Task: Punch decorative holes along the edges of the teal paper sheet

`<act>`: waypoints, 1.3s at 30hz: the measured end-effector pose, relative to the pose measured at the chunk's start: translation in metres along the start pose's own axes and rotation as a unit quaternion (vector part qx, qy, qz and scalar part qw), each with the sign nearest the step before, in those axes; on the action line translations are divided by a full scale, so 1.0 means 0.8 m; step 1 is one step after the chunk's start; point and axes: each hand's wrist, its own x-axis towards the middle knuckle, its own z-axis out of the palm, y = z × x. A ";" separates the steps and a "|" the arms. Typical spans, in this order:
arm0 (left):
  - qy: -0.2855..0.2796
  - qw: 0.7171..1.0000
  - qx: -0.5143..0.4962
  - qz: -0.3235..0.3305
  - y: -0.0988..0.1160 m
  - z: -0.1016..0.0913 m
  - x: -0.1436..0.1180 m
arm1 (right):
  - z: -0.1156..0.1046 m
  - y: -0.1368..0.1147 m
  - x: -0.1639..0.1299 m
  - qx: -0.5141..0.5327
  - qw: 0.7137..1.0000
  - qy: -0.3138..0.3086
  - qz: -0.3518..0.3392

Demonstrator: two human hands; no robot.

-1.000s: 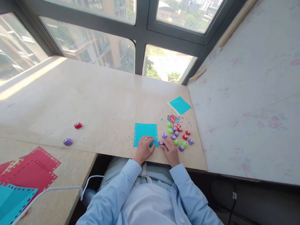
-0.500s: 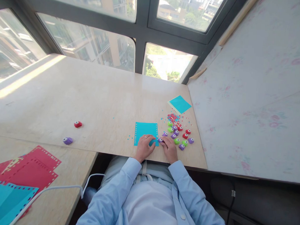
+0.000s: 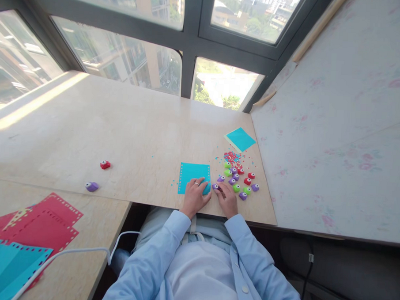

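Observation:
A turquoise paper sheet (image 3: pixel 192 173) with punched holes along its edges lies on the beige table (image 3: pixel 128 133) near the front edge. My left hand (image 3: pixel 194 196), wearing a ring, presses on the sheet's near right corner. My right hand (image 3: pixel 227 200) sits just right of it, fingers on a small purple paper punch (image 3: pixel 215 186) at the sheet's right edge. A cluster of several small purple, green and red punches (image 3: pixel 240 180) lies right of my right hand.
A heap of tiny paper bits (image 3: pixel 232 157) and a second turquoise sheet (image 3: pixel 240 139) lie further back right. A red punch (image 3: pixel 104 165) and a purple punch (image 3: pixel 91 186) sit at left. Red and turquoise punched sheets (image 3: pixel 27 231) and a white cable (image 3: pixel 83 251) lie on the lower left table.
My left hand has shifted slightly up onto the sheet's corner. The right hand and purple punch stay at the sheet's right edge. The view has barely moved.

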 end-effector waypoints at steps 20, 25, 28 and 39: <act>0.002 1.000 0.001 -0.006 0.001 -0.002 -0.001 | -0.001 -0.004 0.005 -0.009 1.000 -0.020 -0.018; 0.001 1.000 -0.010 -0.014 0.002 -0.005 0.001 | -0.003 -0.006 0.008 -0.001 0.999 -0.033 -0.035; -0.006 1.000 -0.007 -0.012 0.004 -0.007 0.002 | -0.005 -0.005 0.008 0.004 0.998 -0.040 -0.039; -0.024 0.999 0.002 -0.021 0.008 -0.012 0.002 | -0.005 0.002 0.005 0.009 0.998 -0.047 -0.050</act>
